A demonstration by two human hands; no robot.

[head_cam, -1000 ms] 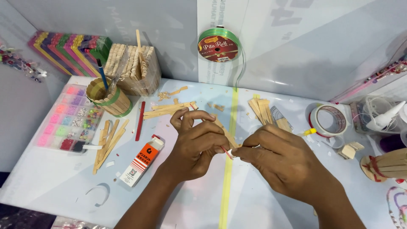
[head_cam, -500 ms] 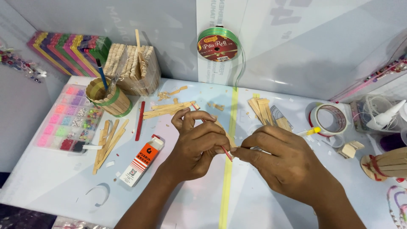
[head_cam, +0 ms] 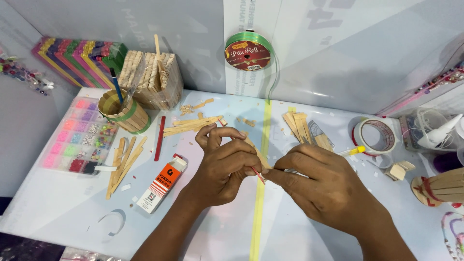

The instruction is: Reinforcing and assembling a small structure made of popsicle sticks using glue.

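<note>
Both hands meet at the centre of the white surface (head_cam: 58,212). The left hand (head_cam: 224,166) is curled shut around a flat wooden stick (head_cam: 255,153), fingers folded over it. The right hand (head_cam: 324,186) pinches a thin red strip (head_cam: 259,175) at the stick's lower edge. Compared with a second ago, the hands have drawn slightly closer and the red strip now shows more plainly between them, suggesting the strip is being worked along the stick. A glue bottle (head_cam: 160,187) lies just left; loose sticks (head_cam: 123,163) and a tape roll (head_cam: 374,137) sit well apart.
</note>
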